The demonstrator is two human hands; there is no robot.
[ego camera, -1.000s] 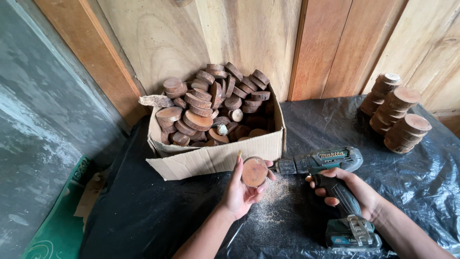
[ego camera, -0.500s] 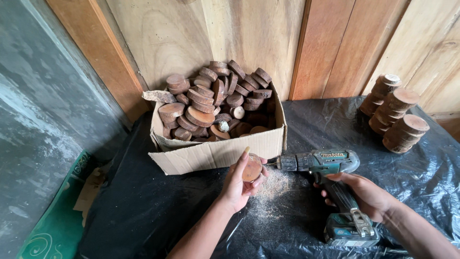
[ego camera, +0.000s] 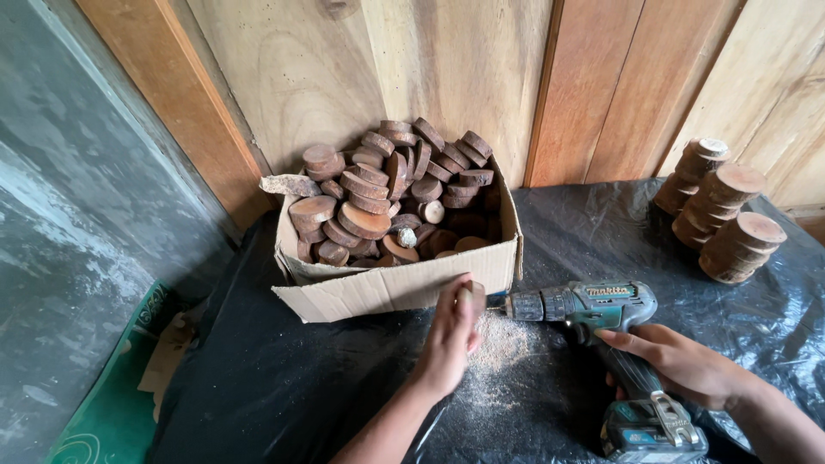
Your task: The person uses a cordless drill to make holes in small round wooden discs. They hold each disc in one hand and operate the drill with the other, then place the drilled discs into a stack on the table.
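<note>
My left hand (ego camera: 449, 337) grips a small round wooden disc (ego camera: 475, 296) on edge, just above the black plastic sheet (ego camera: 284, 395). My right hand (ego camera: 683, 365) is wrapped around the handle of a teal cordless drill (ego camera: 601, 314) lying level, its chuck and bit pointing left into the disc's face. Pale sawdust (ego camera: 498, 352) lies on the sheet under the disc. Most of the disc is hidden by my fingers.
An open cardboard box (ego camera: 391, 290) heaped with brown wooden discs stands right behind my left hand. Three leaning stacks of discs (ego camera: 726, 223) rest at the right against the wooden plank wall (ego camera: 464, 69). A grey wall and green mat (ego camera: 112, 412) lie left.
The disc has turned from facing up to standing on edge in my left hand. The drill has moved left until its bit meets the disc.
</note>
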